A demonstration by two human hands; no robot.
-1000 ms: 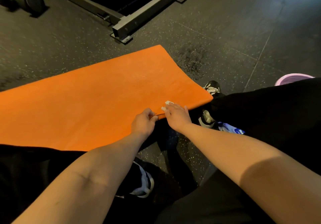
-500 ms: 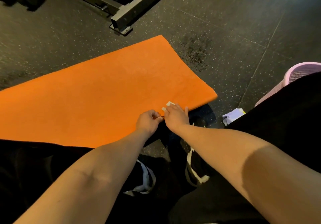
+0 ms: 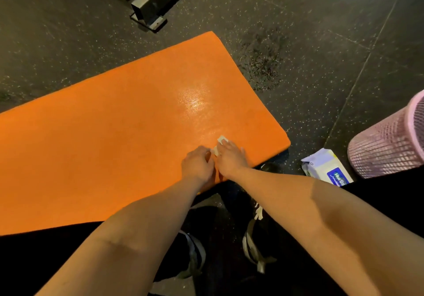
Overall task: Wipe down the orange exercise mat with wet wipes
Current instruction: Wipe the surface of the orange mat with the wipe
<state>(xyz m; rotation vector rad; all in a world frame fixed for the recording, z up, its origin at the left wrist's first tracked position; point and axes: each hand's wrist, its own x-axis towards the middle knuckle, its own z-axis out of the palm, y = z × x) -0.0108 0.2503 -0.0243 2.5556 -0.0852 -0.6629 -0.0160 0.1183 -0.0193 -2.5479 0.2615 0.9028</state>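
The orange exercise mat (image 3: 114, 135) lies flat on the dark speckled floor, with a wet sheen near its right end. Both hands meet close to its near right corner. My right hand (image 3: 231, 158) rests on a small white wet wipe (image 3: 221, 139), fingers laid over it, pressing it to the mat. My left hand (image 3: 198, 164) is curled right beside it, and its fingertips pinch the wipe's left edge. Most of the wipe is hidden under the fingers.
A white pack of wet wipes (image 3: 325, 167) lies on the floor right of the mat. A pink mesh basket (image 3: 390, 144) stands beside it. A metal equipment frame (image 3: 149, 4) sits beyond the mat's far edge. My shoes (image 3: 254, 245) are below the hands.
Both hands slid with the wipe from the mat's near edge a little further onto its surface. The view tilted down, bringing the wipes pack and basket into sight.
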